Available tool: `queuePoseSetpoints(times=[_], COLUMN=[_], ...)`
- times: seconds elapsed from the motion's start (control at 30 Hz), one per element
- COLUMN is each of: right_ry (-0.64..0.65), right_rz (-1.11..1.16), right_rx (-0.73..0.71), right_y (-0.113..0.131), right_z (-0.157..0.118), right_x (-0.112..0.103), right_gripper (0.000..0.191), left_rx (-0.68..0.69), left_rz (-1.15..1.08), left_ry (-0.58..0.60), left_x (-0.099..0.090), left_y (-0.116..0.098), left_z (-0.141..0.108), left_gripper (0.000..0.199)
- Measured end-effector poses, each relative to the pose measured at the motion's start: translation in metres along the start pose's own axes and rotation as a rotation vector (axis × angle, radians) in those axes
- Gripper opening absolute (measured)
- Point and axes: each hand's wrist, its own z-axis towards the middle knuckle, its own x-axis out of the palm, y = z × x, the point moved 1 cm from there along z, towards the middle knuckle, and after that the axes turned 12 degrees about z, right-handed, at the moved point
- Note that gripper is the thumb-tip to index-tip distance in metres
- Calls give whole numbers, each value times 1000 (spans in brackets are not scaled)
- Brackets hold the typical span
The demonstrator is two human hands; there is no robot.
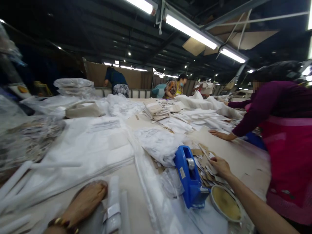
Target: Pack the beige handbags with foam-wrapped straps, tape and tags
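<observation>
My left hand (87, 200), with a beaded bracelet at the wrist, is low at the left and blurred. Its fingers curl under, and what they hold, if anything, is hidden. Just to its right lies a banded white plastic roll (114, 208). My right hand (221, 166) pinches a small strip of card (206, 152) over a heap of brown and white card scraps (206, 170). Between my hands, nearer the right one, stands a blue tape dispenser (188, 182) with a roll in it. A round tin (226, 204) of yellowish contents sits under my right forearm.
Stacked white plastic sheets or bags (97, 139) cover the left of the table. A crumpled clear bag (161, 141) and folded beige fabric pieces (157, 110) lie further back. A co-worker in a pink apron (287, 156) leans in from the right; other people work behind.
</observation>
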Motion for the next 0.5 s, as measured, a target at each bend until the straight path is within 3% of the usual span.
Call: queuePoseSetpoints(times=[0.17, 0.33, 0.43, 0.5], right_ry=[-108, -47, -53, -60], right_rz=[28, 181, 169, 59], right_rx=[-177, -490, -875, -1025], right_y=[24, 51, 54, 46], right_z=[-32, -122, -181, -214], right_x=[-10, -17, -14, -8], right_gripper=[14, 25, 16, 20], left_rx=[50, 64, 42, 37], left_rz=[-73, -48, -21, -6], left_ry=[-19, -79, -35, -40], left_x=[20, 21, 13, 12], left_y=[15, 14, 9, 8], left_z=[5, 4, 3, 3], left_gripper=[40, 41, 44, 45])
